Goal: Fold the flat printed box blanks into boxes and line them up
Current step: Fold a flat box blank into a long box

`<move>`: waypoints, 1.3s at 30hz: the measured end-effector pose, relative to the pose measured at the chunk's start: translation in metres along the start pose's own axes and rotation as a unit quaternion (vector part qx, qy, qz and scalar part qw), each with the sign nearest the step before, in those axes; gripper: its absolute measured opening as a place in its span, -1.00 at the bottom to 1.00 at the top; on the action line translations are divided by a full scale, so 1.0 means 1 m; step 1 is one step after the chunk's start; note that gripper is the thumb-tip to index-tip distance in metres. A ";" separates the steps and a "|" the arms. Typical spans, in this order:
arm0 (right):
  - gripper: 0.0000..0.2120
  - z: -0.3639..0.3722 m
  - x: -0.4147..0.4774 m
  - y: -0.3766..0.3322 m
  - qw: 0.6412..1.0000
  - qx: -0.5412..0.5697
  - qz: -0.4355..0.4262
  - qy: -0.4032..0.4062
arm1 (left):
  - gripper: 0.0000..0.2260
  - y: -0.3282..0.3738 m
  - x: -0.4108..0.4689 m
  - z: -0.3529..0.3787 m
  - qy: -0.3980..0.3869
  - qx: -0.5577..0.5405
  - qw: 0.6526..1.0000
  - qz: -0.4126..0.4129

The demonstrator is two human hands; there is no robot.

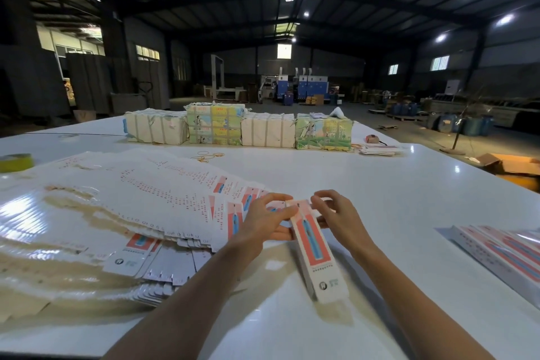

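A long narrow box [314, 251], white with a red and blue print, lies on the white table [409, 190] with its near end toward me. My left hand [264, 223] grips its far end from the left, fingers curled around the edge. From the right, my right hand [339, 218] pinches the same far end at the flap. A wide fanned spread of flat printed blanks [125, 202] covers the table to the left. Folded boxes [502, 251] lie side by side in a row at the right edge.
Several wrapped bundles of paper stock [239, 127] stand in a line across the far side of the table. A yellow tape roll [16, 162] sits at the far left. Rubber bands [207, 155] lie mid-table. Cardboard cartons [511, 168] sit on the floor to the right.
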State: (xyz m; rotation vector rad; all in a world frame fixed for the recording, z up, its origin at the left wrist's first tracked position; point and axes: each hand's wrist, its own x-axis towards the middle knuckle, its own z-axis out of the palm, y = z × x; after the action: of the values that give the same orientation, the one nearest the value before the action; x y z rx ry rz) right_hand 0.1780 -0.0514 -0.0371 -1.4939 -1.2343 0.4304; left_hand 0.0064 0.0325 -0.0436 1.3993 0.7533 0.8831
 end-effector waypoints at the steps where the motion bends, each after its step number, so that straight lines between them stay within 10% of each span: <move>1: -0.69 0.002 -0.002 -0.003 0.999 -0.039 -0.007 0.000 | -0.75 -0.001 0.002 -0.003 0.030 -0.012 0.999 0.001; 6: -0.38 0.018 -0.028 -0.020 0.927 -0.342 -0.126 -0.086 | -0.78 -0.005 0.005 -0.012 0.183 -0.049 0.981 0.051; 9: -0.60 0.034 -0.034 -0.018 0.853 -0.482 -0.185 -0.070 | -0.78 -0.009 0.006 -0.009 0.202 -0.029 0.978 0.046; 13: -0.66 0.016 -0.029 -0.015 0.879 -0.456 -0.130 -0.053 | -0.77 0.004 0.005 -0.012 0.186 0.096 0.977 0.043; 17: -0.64 -0.043 -0.019 0.005 0.883 -0.465 -0.061 0.000 | -0.74 0.005 0.006 -0.037 0.254 0.599 0.747 0.135; 20: -0.62 -0.095 -0.021 0.027 0.858 -0.512 -0.008 0.043 | -0.71 -0.001 0.006 -0.051 0.269 0.698 0.659 0.085; 35: -0.67 -0.204 -0.083 0.069 0.695 -0.708 0.071 0.106 | -0.51 -0.007 0.011 -0.063 0.225 0.701 0.677 -0.001; 39: -0.64 -0.215 -0.101 0.064 0.678 -0.717 0.093 0.136 | -0.19 -0.004 0.013 -0.063 0.238 0.693 0.680 -0.032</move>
State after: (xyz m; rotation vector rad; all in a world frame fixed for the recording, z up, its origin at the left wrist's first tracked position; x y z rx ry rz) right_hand 0.3393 -0.2363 -0.0548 -2.8523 -1.1202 -0.9103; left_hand -0.0417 0.0752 -0.0502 2.4204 2.1484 0.5227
